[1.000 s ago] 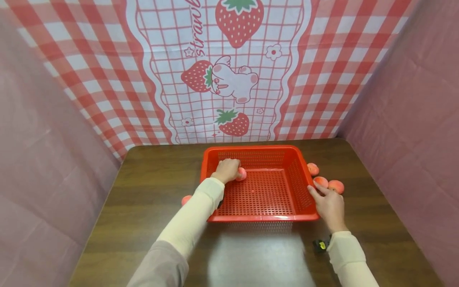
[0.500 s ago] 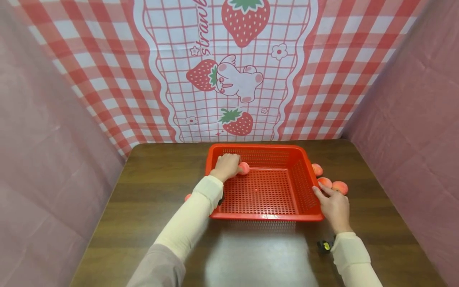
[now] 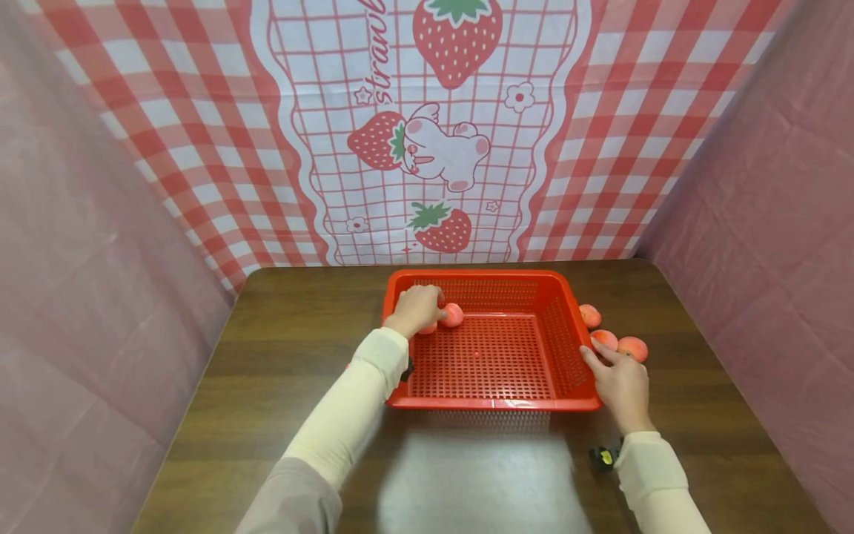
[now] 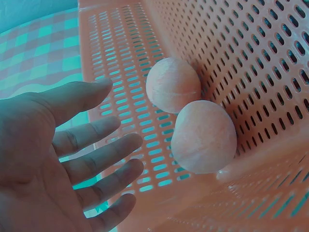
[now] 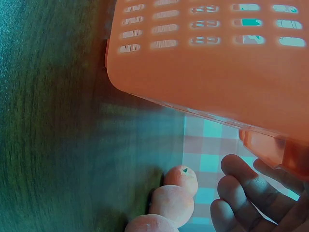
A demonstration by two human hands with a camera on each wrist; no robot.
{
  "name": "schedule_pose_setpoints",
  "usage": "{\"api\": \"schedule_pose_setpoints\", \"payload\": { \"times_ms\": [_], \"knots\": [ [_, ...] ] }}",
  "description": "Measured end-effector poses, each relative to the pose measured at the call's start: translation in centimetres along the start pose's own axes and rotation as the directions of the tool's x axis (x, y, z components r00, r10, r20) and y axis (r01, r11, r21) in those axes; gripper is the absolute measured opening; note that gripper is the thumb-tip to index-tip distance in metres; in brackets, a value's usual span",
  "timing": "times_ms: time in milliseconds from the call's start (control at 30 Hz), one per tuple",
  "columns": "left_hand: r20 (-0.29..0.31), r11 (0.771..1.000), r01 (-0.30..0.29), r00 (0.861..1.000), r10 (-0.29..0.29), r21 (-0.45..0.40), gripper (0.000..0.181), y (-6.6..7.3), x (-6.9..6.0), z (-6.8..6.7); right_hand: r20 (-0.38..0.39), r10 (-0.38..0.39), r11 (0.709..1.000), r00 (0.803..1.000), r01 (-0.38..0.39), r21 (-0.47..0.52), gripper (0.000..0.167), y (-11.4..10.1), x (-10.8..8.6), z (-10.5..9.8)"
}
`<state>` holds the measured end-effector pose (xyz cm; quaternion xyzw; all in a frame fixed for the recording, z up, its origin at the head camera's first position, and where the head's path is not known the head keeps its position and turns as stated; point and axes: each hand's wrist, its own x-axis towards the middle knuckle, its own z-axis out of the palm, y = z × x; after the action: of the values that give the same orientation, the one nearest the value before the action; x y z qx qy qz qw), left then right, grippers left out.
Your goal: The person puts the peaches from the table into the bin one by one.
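Fruit in basket: we are seeing two pinkish, peach-like pieces, a first fruit (image 3: 453, 315) and a second fruit (image 3: 428, 328), lying close together toward the far left; we are not able to tell whether they are touching.
Red basket (image 3: 494, 404): sitting upright on the table, its slotted walls enclosing both pieces.
Rolling risk: we are judging that the left hand (image 3: 416, 308), if brushing either piece, could be sending it into its neighbour and bruising both.
Sliding risk: uneven pull at the rim could be shifting the basket, pushing the outside fruits toward the table's edge.
Left hand, spread: fingers and thumb are standing well apart, gripping nothing; in its wrist view we are seeing a gap before the fruit.
Right hand (image 3: 622, 382), on rim: we are reading it as holding the basket's right rim, thumb above, fingers outside.
Outside fruits (image 3: 604, 339): three are resting on the table, just beyond the right wall.
Surround: the wooden table (image 3: 280, 356) is standing before a checked strawberry cloth (image 3: 200, 170).
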<state>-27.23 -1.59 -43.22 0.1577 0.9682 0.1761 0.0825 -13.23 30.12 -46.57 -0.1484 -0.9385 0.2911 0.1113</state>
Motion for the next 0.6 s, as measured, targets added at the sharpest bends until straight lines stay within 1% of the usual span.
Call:
{"api": "schedule_pose_setpoints", "payload": {
  "times_ms": [200, 300, 467, 600],
  "knots": [
    [0.010, 0.999, 0.003, 1.000, -0.003, -0.042, 0.037, -0.3, -0.4, -0.6, -0.009, -0.013, 1.000, 1.000, 0.013, 0.003, 0.047, -0.1, 0.1, 0.0],
    [-0.004, 0.999, 0.008, 1.000, -0.008, -0.042, 0.039, -0.4, -0.7, -0.9, -0.009, -0.017, 1.000, 1.000, 0.017, -0.001, 0.047, -0.1, 0.1, 0.0],
    [-0.031, 1.000, -0.007, 0.999, 0.007, -0.017, 0.038, -0.5, -1.1, -1.4, 0.004, -0.009, 1.000, 1.000, 0.009, 0.001, 0.049, -0.1, 0.1, 0.0],
    [-0.037, 0.999, -0.014, 0.999, 0.013, -0.040, 0.038, -0.3, -1.4, -2.1, -0.001, -0.015, 1.000, 1.000, 0.015, 0.003, 0.050, 0.0, 0.1, 0.1]
  ]
}}
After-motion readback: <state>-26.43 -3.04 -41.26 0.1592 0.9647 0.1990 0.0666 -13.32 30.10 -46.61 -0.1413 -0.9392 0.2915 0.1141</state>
